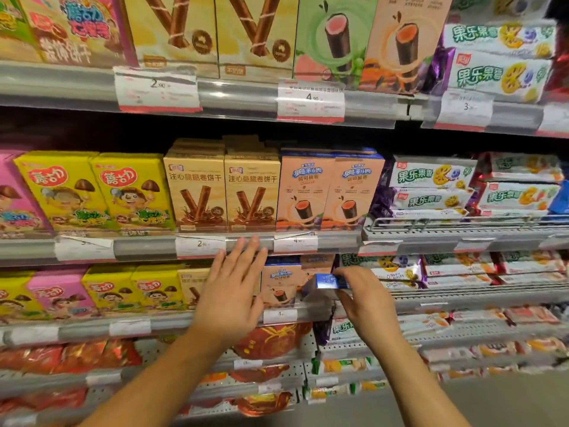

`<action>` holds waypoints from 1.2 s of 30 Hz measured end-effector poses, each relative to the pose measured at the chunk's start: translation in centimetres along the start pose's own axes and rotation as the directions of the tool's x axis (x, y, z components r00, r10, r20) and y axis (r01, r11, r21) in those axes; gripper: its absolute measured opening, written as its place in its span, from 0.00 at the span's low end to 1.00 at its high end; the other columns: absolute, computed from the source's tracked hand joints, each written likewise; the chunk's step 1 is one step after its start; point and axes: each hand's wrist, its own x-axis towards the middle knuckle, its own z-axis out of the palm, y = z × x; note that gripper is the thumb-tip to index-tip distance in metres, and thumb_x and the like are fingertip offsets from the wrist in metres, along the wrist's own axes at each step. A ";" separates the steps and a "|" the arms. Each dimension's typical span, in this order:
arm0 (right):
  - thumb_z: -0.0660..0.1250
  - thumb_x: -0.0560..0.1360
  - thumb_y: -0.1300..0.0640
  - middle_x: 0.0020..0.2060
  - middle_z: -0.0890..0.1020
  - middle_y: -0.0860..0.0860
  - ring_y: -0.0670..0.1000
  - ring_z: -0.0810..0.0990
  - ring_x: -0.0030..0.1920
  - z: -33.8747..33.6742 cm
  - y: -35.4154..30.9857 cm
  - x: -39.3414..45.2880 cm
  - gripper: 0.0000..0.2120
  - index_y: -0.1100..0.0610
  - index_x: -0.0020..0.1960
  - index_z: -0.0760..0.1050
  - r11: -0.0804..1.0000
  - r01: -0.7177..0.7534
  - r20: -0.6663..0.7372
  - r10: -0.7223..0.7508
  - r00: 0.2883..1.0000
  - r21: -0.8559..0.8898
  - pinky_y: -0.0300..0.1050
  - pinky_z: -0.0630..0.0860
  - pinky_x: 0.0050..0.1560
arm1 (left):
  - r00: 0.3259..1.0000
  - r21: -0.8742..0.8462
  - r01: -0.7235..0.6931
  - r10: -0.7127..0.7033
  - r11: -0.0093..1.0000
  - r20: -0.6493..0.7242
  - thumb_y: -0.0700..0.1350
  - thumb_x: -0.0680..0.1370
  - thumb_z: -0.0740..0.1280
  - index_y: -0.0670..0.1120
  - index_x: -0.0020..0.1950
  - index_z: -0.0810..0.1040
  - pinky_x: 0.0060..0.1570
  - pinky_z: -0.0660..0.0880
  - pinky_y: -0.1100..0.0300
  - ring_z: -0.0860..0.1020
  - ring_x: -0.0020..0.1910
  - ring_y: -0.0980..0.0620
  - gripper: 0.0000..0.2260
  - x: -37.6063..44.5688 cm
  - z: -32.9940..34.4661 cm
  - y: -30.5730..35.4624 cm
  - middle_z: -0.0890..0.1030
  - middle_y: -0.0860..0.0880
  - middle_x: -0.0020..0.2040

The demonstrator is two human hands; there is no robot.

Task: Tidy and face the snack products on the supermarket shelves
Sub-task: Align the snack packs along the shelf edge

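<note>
Peach-coloured cardboard, with a blue top, is what the tilted box (323,283) is made of; it is pinched at its top by the curled fingers of the right hand (366,298); the box is leaned out just right of an upright peach box (280,285) on the same shelf; the left hand (232,291) is held flat with straight fingers, just left of that upright box, gripping nothing; its fingertips (254,241) are reaching the price rail (338,240) above.

A supermarket aisle: tiered shelves (246,97) of boxed snacks (194,192), price tags (311,101) along the edges.
</note>
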 end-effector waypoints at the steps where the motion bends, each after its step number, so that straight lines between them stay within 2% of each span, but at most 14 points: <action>1: 0.75 0.73 0.61 0.59 0.80 0.46 0.51 0.78 0.60 0.5 0.1 0.2 0.22 0.48 0.64 0.76 1.000 0.006 0.011 -0.006 1.000 -0.014 0.50 0.81 0.49 | 1.000 -0.003 -0.001 0.001 1.000 0.001 0.56 0.80 0.55 0.47 0.84 0.53 0.78 0.48 0.44 0.49 0.83 0.46 0.34 0.0 0.0 0.1 0.52 0.46 0.84; 5: 0.75 0.72 0.63 0.56 0.80 0.47 0.53 0.79 0.57 1.9 0.2 0.8 0.21 0.50 0.62 0.77 0.999 0.039 0.037 -0.038 0.999 -0.028 0.49 0.80 0.42 | 1.000 -0.028 0.016 -0.016 0.999 -0.025 0.56 0.80 0.52 0.47 0.84 0.52 0.79 0.48 0.43 0.47 0.83 0.47 0.33 0.0 0.3 0.3 0.50 0.48 0.84; 12: 0.77 0.72 0.60 0.55 0.81 0.47 0.53 0.79 0.56 2.5 -0.3 2.5 0.21 0.51 0.63 0.78 0.993 0.098 0.046 -0.095 0.994 -0.067 0.49 0.79 0.38 | 0.999 -0.010 0.001 -0.001 1.000 -0.043 0.55 0.79 0.56 0.47 0.84 0.50 0.79 0.49 0.41 0.46 0.83 0.46 0.35 0.0 0.8 0.4 0.50 0.47 0.84; 18: 0.76 0.72 0.61 0.56 0.82 0.47 0.54 0.79 0.56 2.8 0.9 3.4 0.21 0.51 0.63 0.78 0.989 0.141 0.112 -0.134 0.985 -0.053 0.50 0.79 0.45 | 0.997 -0.001 -0.010 0.010 1.000 -0.083 0.53 0.77 0.59 0.46 0.84 0.51 0.79 0.51 0.40 0.47 0.83 0.45 0.37 -0.1 1.1 0.5 0.50 0.47 0.84; 22: 0.75 0.73 0.62 0.59 0.80 0.53 0.58 0.79 0.58 2.7 0.9 4.0 0.20 0.56 0.64 0.80 0.994 0.106 0.096 -0.102 0.990 -0.035 0.53 0.80 0.51 | 0.990 -0.012 -0.027 0.025 1.000 -0.135 0.51 0.76 0.62 0.44 0.83 0.53 0.78 0.55 0.38 0.50 0.83 0.44 0.37 -0.1 1.2 0.4 0.53 0.45 0.84; 24: 0.74 0.75 0.61 0.59 0.79 0.55 0.59 0.78 0.59 2.9 1.0 4.1 0.19 0.57 0.65 0.80 0.997 0.067 0.075 -0.063 0.995 -0.043 0.54 0.81 0.51 | 0.984 -0.017 -0.040 0.036 0.999 -0.175 0.50 0.77 0.62 0.43 0.83 0.55 0.78 0.56 0.37 0.51 0.83 0.43 0.36 -0.2 1.3 0.5 0.55 0.44 0.83; 27: 0.74 0.75 0.59 0.56 0.81 0.53 0.58 0.79 0.56 3.0 1.2 4.1 0.18 0.55 0.64 0.79 0.996 0.071 0.048 -0.068 0.997 -0.059 0.54 0.80 0.48 | 0.977 -0.015 -0.049 0.045 0.999 -0.207 0.49 0.77 0.62 0.43 0.83 0.55 0.78 0.56 0.37 0.52 0.83 0.43 0.35 -0.3 1.5 0.4 0.55 0.44 0.83; 30: 0.77 0.72 0.60 0.52 0.83 0.50 0.57 0.79 0.52 3.0 1.0 4.2 0.17 0.54 0.60 0.80 0.994 0.064 -0.009 -0.065 0.998 -0.088 0.52 0.79 0.43 | 0.973 -0.012 -0.053 0.049 0.999 -0.227 0.48 0.77 0.63 0.43 0.82 0.57 0.77 0.58 0.37 0.53 0.82 0.43 0.35 -0.2 1.7 0.5 0.56 0.44 0.83; 32: 0.79 0.69 0.62 0.53 0.82 0.52 0.59 0.79 0.53 3.5 0.8 4.0 0.19 0.57 0.59 0.81 0.988 0.088 -0.036 -0.093 0.995 -0.126 0.53 0.80 0.44 | 0.970 -0.004 -0.055 0.052 0.998 -0.236 0.48 0.76 0.63 0.43 0.82 0.58 0.76 0.59 0.36 0.54 0.82 0.42 0.35 -0.2 1.7 0.5 0.57 0.44 0.83; 36: 0.78 0.66 0.64 0.56 0.80 0.57 0.61 0.78 0.56 4.8 0.7 3.2 0.26 0.62 0.63 0.79 0.983 0.093 -0.043 -0.101 0.994 -0.159 0.56 0.82 0.51 | 0.968 -0.009 -0.054 0.050 0.998 -0.247 0.47 0.75 0.64 0.43 0.82 0.59 0.75 0.60 0.35 0.55 0.82 0.42 0.35 -0.2 1.8 0.5 0.58 0.43 0.82</action>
